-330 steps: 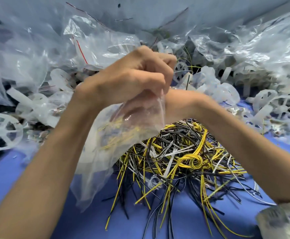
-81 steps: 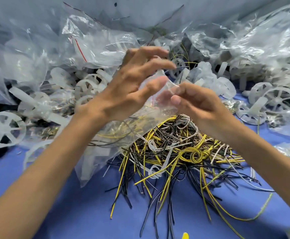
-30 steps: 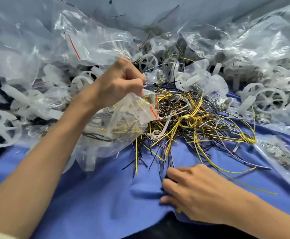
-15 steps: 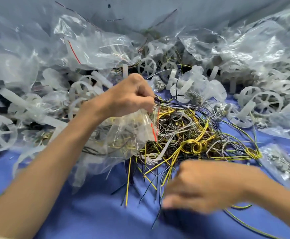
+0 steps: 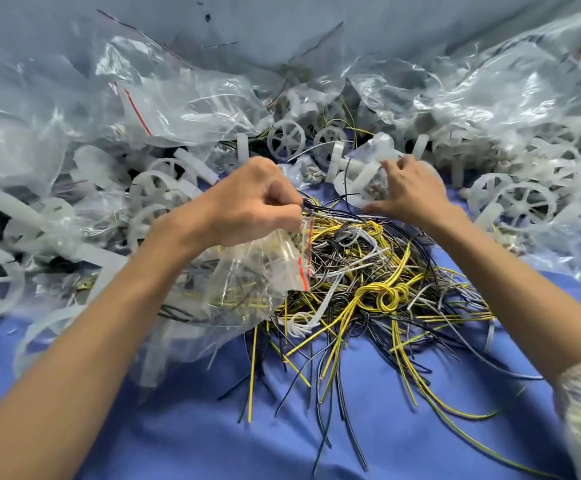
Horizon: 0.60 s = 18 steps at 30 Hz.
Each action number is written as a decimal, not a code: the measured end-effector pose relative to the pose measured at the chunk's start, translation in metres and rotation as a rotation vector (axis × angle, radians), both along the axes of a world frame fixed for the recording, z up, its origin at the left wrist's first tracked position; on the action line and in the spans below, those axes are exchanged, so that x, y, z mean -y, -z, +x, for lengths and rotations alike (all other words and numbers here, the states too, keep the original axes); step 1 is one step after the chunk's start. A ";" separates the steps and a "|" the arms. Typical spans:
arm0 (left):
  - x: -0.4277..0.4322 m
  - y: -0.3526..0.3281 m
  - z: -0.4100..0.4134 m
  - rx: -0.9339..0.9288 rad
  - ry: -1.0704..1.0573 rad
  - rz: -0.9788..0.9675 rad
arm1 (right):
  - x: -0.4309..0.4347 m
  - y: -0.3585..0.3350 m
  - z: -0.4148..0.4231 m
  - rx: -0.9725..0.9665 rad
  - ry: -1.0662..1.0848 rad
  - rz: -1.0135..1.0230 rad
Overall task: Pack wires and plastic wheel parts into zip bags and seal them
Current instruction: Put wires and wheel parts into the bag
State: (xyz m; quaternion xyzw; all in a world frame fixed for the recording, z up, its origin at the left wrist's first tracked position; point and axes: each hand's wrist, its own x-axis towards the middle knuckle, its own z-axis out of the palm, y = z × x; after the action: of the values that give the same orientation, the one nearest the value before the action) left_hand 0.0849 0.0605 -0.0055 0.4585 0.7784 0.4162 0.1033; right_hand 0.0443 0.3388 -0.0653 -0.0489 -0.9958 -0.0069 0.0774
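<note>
Left hand (image 5: 251, 206): fist clamped on the mouth of a zip bag (image 5: 247, 282), with a few dark wire ends pinched in alongside it. The bag hangs from the fist toward 6 o'clock. Its red-striped mouth faces 3 o'clock and is unsealed. Yellow and dark wires show through the film.

Right hand (image 5: 412, 194): apart from the left, at 1 o'clock of the wire pile (image 5: 368, 282). Fingers are spread and rest on white plastic pieces (image 5: 361, 174), with no closed grip visible.

Wire pile: centre, between the forearms, on the blue cloth (image 5: 178, 427). It is large, loose and tangled.

Spoked wheels lie loose at 2 o'clock (image 5: 524, 202), at 12 o'clock and at 9 o'clock. Crumpled clear bags (image 5: 178, 98) are heaped from 10 to 2 o'clock.

Progress, as judged: one bag is partly loaded with wires and not sealed. Most of the wires and wheels look unpacked. Whether sealed bags lie in the heap, I cannot tell.
</note>
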 end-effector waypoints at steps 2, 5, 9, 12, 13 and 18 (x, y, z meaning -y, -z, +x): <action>0.000 0.000 0.001 0.000 -0.002 -0.005 | 0.006 0.004 -0.010 0.030 -0.014 -0.041; 0.000 0.000 0.003 0.004 -0.012 -0.003 | 0.003 0.000 -0.016 0.086 -0.065 -0.132; -0.003 0.000 0.005 0.002 -0.013 -0.014 | -0.004 -0.003 -0.008 0.039 -0.089 -0.137; -0.004 0.001 0.006 -0.009 -0.001 -0.022 | -0.008 -0.004 -0.004 -0.017 -0.029 -0.220; -0.004 0.002 0.006 -0.010 0.000 -0.024 | -0.010 -0.006 -0.003 -0.027 -0.002 -0.294; -0.002 0.000 0.007 -0.029 0.016 -0.013 | -0.006 -0.038 0.010 -0.204 0.059 -0.860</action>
State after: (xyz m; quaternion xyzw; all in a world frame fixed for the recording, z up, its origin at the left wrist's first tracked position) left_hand 0.0916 0.0628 -0.0054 0.4698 0.7789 0.4037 0.0983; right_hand 0.0540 0.3451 -0.0272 -0.1056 -0.8935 0.4107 0.1476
